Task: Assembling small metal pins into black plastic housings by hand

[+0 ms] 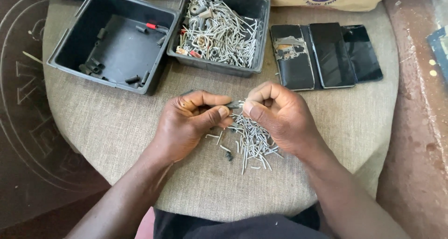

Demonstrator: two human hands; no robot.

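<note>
- Presently, the left hand (189, 120) is curled over the cushion (116, 127), thumb and forefinger pinching 1 end of a small grey metal piece (234, 104).
- The right hand (280, 115), likewise curled, pinches the opposite end; both hands meet knuckle to knuckle.
- The piece sits directly above a loose pile of metal pins (252, 143).
- 2 black trays (112, 38) stand beyond; 3 phones (326, 54) lie right.

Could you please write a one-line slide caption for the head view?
Left hand and right hand pinch a small metal piece above loose pins.
</note>
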